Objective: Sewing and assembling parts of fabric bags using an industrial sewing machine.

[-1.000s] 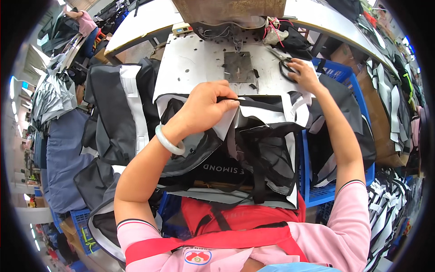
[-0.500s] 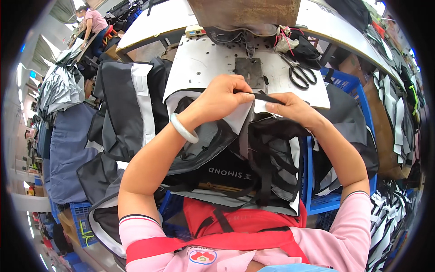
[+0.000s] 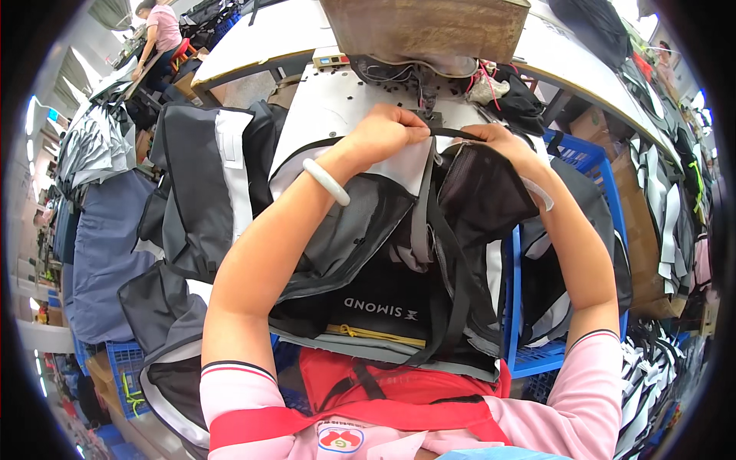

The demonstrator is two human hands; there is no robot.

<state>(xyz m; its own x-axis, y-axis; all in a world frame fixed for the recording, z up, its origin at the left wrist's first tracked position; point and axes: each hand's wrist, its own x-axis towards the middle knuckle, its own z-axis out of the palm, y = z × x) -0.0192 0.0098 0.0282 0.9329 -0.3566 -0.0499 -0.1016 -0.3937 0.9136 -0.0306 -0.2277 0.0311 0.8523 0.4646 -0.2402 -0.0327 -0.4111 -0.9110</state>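
Observation:
A black and grey fabric bag (image 3: 345, 230), partly sewn, hangs open between my arms and spreads over the front of the white sewing table (image 3: 322, 100). My left hand (image 3: 387, 136) pinches the bag's black edge binding between thumb and fingers. A short way to the right, my right hand (image 3: 502, 146) grips the same binding, its fingertips partly hidden. The binding (image 3: 454, 133) is stretched between both hands, just in front of the machine's needle area. A dark mesh panel (image 3: 491, 188) and black straps (image 3: 456, 268) hang below my right hand.
The sewing machine's worn brown head (image 3: 422, 29) stands ahead of my hands. Blue crates (image 3: 567, 360) flank me on the right. Dark bag pieces with white strips (image 3: 203, 176) lie at left. A person (image 3: 162, 34) in pink works at far left.
Both hands have moved forward toward the machine, drawing the bag's edge along. The mesh panel now shows more fully, and the scissors on the table are mostly covered.

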